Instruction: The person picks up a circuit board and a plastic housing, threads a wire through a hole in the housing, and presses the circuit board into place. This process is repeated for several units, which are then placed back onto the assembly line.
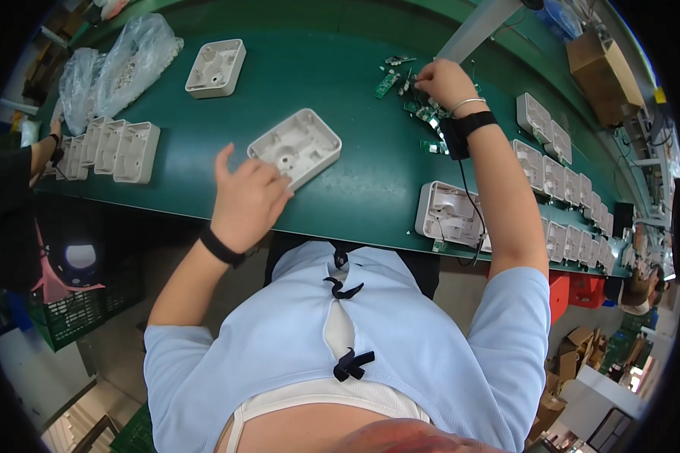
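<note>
A white plastic housing (315, 143), open side up with moulded ribs and posts inside, lies tilted on the green table in front of me. My left hand (251, 198) is at its lower left corner, fingers spread and slightly blurred; whether they touch the edge I cannot tell. Farther right, my right hand (446, 81) reaches into a loose pile of small green circuit boards (428, 115) with thin wires. Its fingertips are pinched together, and what sits between them is too small to name. A dark wristband with a cable is on my right wrist.
Another housing (216, 69) lies far left, near clear plastic bags (140, 64) of small parts. A housing with wires (447, 215) sits at the near edge. Rows of housings (553, 177) stand right, below a cardboard box (603, 75). At left, another person's hand (56, 132) is beside more housings (136, 152).
</note>
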A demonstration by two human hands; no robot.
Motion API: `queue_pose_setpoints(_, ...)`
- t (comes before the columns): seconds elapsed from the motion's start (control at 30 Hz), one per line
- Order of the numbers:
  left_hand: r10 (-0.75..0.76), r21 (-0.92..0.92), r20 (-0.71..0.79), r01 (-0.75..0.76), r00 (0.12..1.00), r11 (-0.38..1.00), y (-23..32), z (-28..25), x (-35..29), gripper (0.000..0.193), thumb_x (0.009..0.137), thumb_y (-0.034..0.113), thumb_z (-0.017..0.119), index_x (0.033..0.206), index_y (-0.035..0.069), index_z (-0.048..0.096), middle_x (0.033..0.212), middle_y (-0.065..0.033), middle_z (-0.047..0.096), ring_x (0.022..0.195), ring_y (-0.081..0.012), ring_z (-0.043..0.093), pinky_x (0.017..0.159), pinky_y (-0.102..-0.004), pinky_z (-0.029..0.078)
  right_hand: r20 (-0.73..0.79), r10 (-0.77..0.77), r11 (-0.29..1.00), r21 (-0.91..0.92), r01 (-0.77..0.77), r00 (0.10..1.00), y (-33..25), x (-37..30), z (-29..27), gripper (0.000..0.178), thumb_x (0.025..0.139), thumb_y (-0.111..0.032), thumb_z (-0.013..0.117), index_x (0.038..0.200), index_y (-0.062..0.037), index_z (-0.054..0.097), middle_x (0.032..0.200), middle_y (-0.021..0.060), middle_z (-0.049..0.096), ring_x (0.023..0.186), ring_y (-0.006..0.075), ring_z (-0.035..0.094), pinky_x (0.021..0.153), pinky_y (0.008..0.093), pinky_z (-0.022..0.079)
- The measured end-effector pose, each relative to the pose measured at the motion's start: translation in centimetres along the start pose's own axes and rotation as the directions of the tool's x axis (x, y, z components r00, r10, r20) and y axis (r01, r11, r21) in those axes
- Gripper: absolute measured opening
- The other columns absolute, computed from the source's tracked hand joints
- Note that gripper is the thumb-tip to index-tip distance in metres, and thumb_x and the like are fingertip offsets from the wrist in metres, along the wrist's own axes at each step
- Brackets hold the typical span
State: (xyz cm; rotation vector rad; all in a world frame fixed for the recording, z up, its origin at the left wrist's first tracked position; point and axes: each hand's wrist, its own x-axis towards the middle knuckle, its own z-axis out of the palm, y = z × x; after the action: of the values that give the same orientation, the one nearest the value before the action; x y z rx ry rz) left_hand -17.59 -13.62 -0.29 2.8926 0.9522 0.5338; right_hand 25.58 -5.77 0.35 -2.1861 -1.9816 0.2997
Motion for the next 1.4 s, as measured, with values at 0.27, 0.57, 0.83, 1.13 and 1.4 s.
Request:
queue_pose_setpoints(0.27, 0.049, -0.051, -0.022, -0.05, 0.999, 0.997, 1.6, 1.4, -3.2, 0.02, 0.082, 0.02, 0.08, 0.101, 0.014, 0.078, 0.094, 0.0031, 0.064, 0.102, -0.017, 0.062, 0.116, -0.066, 0.027, -0.014, -0.086, 0.969, 0.233, 0.087, 0.996, 0.1, -4.4, -4.7, 0.029, 0.087, -0.024, 0.082, 0.097, 0.0028, 0.077, 0.084, 0.0078, 0.075, 0.079, 0.0156, 0.069, 0.074, 0.0311, 0.055)
queue_pose_setpoints(0.57, 0.066, -0.048, -0.055, -0.068, 0.996, 0.997, 1.3, 1.4, -4.7, 0.021, 0.08, 0.018, 0.082, 0.101, 0.014, 0.078, 0.093, 0.0032, 0.063, 0.101, -0.0167, 0.062, 0.116, -0.0645, 0.029, -0.06, 0.068, 0.838, 0.545, -0.024, 0.996, -1.2, -9.9, -9.9, 0.02, 0.095, -0.023, 0.077, 0.099, -0.0037, 0.076, 0.075, -0.0063, 0.062, 0.069, 0.003, 0.052, 0.061, 0.0212, 0.04)
queue_pose_setpoints(0.83, 0.124, -0.078, -0.063, -0.129, 0.99, 0.989, 0.6, 1.1, -5.2, 0.021, 0.079, 0.016, 0.082, 0.099, 0.014, 0.078, 0.092, 0.003, 0.063, 0.1, -0.0171, 0.062, 0.116, -0.0628, 0.03, 0.056, 0.18, 0.821, 0.541, -0.181, 0.982, -8.0, -18.4, -11.9, 0.018, 0.098, -0.022, 0.071, 0.101, -0.0051, 0.074, 0.074, -0.0065, 0.061, 0.061, 0.0004, 0.047, 0.055, 0.0199, 0.035)
queue_pose_setpoints(1.13, 0.062, -0.167, -0.109, -0.08, 0.992, 0.983, 0.3, 1.2, -6.3, 0.036, 0.076, 0.014, 0.085, 0.11, 0.01, 0.073, 0.116, -0.0067, 0.064, 0.114, -0.0283, 0.06, 0.114, -0.0593, 0.033, -0.008, 0.169, 0.761, 0.636, -0.125, 0.986, -13.1, -19.7, -1.5, 0.019, 0.098, -0.013, 0.064, 0.108, 0.0012, 0.071, 0.079, 0.0027, 0.069, 0.068, 0.0074, 0.063, 0.058, 0.0237, 0.048)
queue_pose_setpoints(1.4, -0.129, -0.326, -0.135, 0.079, 0.982, 0.942, 0.5, 2.7, -6.4, 0.073, 0.074, 0.019, 0.09, 0.139, 0.008, 0.057, 0.153, -0.0222, 0.042, 0.137, -0.0455, 0.043, 0.115, -0.0545, 0.034, 0.134, 0.208, 0.824, 0.51, -0.247, 0.969, -9.6, -18.0, -2.1, 0.019, 0.099, -0.013, 0.064, 0.11, 0.0007, 0.071, 0.09, 0.002, 0.073, 0.079, 0.0084, 0.071, 0.061, 0.025, 0.052)
